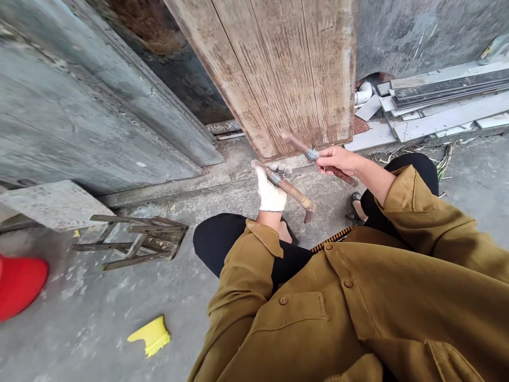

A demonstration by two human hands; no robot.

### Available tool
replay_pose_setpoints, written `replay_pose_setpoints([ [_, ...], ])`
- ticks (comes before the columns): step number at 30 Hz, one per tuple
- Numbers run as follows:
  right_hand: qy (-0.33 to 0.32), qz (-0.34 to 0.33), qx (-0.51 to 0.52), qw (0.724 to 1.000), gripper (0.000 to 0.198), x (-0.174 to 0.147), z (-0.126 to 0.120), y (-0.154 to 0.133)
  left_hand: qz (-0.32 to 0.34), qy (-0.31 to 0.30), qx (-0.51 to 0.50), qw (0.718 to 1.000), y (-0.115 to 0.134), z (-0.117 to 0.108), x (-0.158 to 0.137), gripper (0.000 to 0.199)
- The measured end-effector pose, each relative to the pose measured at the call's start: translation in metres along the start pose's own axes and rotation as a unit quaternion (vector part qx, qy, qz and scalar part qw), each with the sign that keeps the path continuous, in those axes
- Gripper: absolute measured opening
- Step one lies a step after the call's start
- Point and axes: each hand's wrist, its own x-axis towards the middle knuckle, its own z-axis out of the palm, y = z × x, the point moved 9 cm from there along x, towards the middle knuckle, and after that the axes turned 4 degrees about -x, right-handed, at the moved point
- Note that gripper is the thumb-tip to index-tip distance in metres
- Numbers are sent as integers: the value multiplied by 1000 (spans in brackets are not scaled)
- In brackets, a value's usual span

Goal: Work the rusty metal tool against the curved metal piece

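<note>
"White glove on the left hand: what does it hold?"

"One brown stick, lying across the palm, fingers wrapped about it close to its wire binding."

"And the bare right hand?"

"Thumb and fingers pinch a second stick, just behind its wire coil. One end points out ahead of the hand, the other sticks out beneath it."

"How would you manage them well?"

"I'd grip near each binding for control, but keep bare skin off the coil; cut wire could prick, though any loose ends are too small to see."

"Any obstacle?"

"Just beyond both hands stands a plank panel. I can't tell whether the second stick touches it, so I'd leave some room. Farther off, to the right hand's right, flat strips lie stacked."
</note>
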Motion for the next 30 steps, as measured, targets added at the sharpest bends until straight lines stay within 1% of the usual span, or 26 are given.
replay_pose_setpoints([
  [2, -14, 10, -48, 999, 23, -4, 5, 0, 3, -1, 9, 1000, 4, -2, 3, 51],
  [3, -29, -5, -47, 998, 24, -6, 9, -3, 14, 2, 22, 1000, 7, -3, 4, 49],
  [5, -86, -65, -19, 994, 29, -10, 20, -15, 40, 7, 54, 998, 11, -6, 4, 41],
  [7, -143, -126, 0, 982, 36, -15, 31, -26, 51, -10, 81, 995, 10, -6, 3, 30],
  [8, -159, -145, -1, 977, 38, -18, 33, -30, 45, -25, 90, 995, 7, -4, 2, 27],
  [10, -165, -160, -7, 973, 39, -19, 34, -33, 22, -47, 97, 994, 0, -1, -1, 26],
  [12, -131, -169, 8, 977, 41, -16, 26, -36, -10, -48, 100, 994, -6, 2, -3, 31],
  [15, -23, -195, 69, 978, 43, -11, 0, -43, -44, -40, 102, 993, -9, 7, -7, 48],
  [17, 34, -202, 102, 974, 43, -11, -14, -47, -54, -44, 109, 992, -8, 12, -10, 58],
  [19, 57, -193, 119, 972, 43, -11, -19, -48, -68, -56, 119, 989, -10, 17, -14, 61],
  [22, 74, -168, 131, 974, 39, -9, -18, -48, -105, -95, 134, 981, -18, 24, -24, 62],
  [25, 103, -149, 157, 971, 31, -2, -18, -43, -134, -119, 144, 973, -26, 28, -33, 65],
  [27, 121, -113, 173, 971, 23, 6, -17, -31, -135, -105, 145, 974, -28, 27, -36, 66],
  [30, 136, 1, 179, 974, 16, 17, -12, 2, -107, -78, 123, 984, -23, 26, -35, 64],
])
